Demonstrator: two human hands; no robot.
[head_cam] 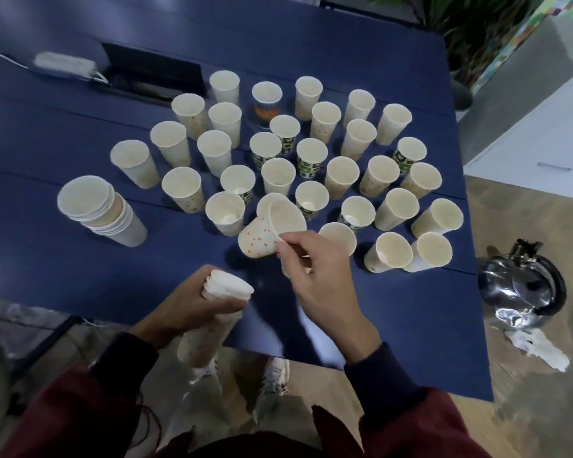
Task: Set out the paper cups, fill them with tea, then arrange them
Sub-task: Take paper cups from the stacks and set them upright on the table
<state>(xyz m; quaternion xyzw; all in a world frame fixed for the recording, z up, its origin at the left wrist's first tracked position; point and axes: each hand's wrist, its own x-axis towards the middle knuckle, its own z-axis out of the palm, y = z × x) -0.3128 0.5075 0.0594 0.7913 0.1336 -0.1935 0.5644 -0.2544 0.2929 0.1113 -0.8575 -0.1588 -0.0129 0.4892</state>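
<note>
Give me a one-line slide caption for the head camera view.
Right hand pinches a tilted dotted cup over the blue table crowded with cups; left hand grips a nested stack.

Navy table [344,54]; cream cups, the tilted cup [262,236] orange-dotted, green-and-black printed ones [308,165] behind it; maroon sleeves [420,421]; shiny silver kettle [520,285].

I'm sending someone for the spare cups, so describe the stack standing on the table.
Look at the blue table crowded with single paper cups. At the cluster's left edge stands a stack of nested cups, apart from the rest. Unlike its neighbours, it shows many rims layered one over another.
</note>
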